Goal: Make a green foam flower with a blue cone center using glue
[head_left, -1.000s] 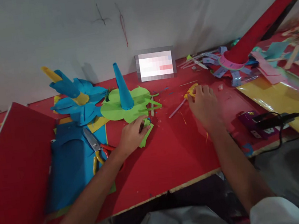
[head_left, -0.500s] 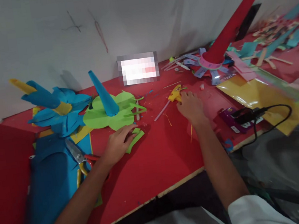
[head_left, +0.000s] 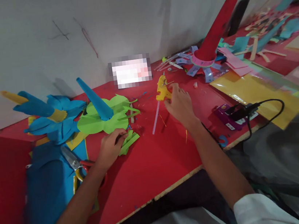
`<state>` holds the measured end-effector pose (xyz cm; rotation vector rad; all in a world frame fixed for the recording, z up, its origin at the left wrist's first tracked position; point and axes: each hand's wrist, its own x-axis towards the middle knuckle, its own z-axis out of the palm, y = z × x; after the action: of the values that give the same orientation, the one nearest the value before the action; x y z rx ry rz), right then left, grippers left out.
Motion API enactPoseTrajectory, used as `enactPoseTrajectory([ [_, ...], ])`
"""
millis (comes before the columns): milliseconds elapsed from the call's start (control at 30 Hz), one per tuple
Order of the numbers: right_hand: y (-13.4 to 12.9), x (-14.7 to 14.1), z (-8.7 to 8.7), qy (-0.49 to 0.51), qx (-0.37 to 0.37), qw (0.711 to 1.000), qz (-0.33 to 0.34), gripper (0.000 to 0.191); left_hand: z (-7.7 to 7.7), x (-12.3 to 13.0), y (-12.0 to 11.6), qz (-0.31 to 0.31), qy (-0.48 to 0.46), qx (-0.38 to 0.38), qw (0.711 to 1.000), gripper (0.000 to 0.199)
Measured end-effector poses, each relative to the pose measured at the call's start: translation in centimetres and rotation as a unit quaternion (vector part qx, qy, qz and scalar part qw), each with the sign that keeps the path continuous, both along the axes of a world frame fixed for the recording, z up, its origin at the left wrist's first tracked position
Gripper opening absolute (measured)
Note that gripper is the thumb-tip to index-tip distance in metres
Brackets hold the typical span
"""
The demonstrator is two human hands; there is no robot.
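Observation:
My left hand [head_left: 111, 148] rests above the red table with its fingers curled on a small piece of folded green paper [head_left: 130, 142]. My right hand [head_left: 181, 103] is closed round the handle of a yellow hot glue gun [head_left: 162, 88]; a clear glue stick [head_left: 156, 118] sticks out of its back end toward me, and the nozzle points away. Just beyond my left hand lies a green paper flower [head_left: 117, 121] with a blue paper cone [head_left: 94, 99] standing on it. Left of that is a blue paper flower [head_left: 73, 110] with a yellow centre.
Scissors [head_left: 71, 159] lie on blue sheets [head_left: 47, 180] at the left. A tall red cone [head_left: 222, 25] stands at the back right. On the right are a purple power box [head_left: 228, 116] with a black cable and a yellow sheet [head_left: 257, 94]. The red table [head_left: 146, 171] has a front edge near me.
My right hand has turned the glue gun so its nozzle points more toward the wall. The green paper under my left hand has shifted and looks more folded. The view has swung slightly right.

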<state>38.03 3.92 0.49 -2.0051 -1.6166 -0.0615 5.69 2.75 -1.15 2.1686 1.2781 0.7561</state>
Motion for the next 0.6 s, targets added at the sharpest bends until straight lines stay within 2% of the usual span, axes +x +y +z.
enactPoseTrajectory([
  [133,0.0,-2.0,-0.9,0.06,0.063,0.993,0.077,0.038,0.0,0.2,0.2,-0.06,-0.022,0.069,0.996,0.015],
  [233,0.0,-3.3,-1.8,0.073,0.087,0.981,0.16,0.037,-0.1,0.3,0.1,-0.069,-0.035,0.086,0.993,0.013],
  [333,-0.1,-3.9,-2.6,0.07,0.076,0.975,0.197,0.037,-0.1,0.2,0.0,-0.051,-0.032,0.053,0.997,0.013],
  [467,-0.3,-4.4,-3.3,0.096,0.079,0.965,0.231,0.041,0.1,0.0,-0.2,0.003,-0.052,-0.006,0.999,0.017],
  [600,-0.5,-5.1,-3.5,0.157,0.119,0.955,0.221,0.034,0.1,-0.1,-0.2,0.026,-0.068,-0.034,0.997,0.02],
])
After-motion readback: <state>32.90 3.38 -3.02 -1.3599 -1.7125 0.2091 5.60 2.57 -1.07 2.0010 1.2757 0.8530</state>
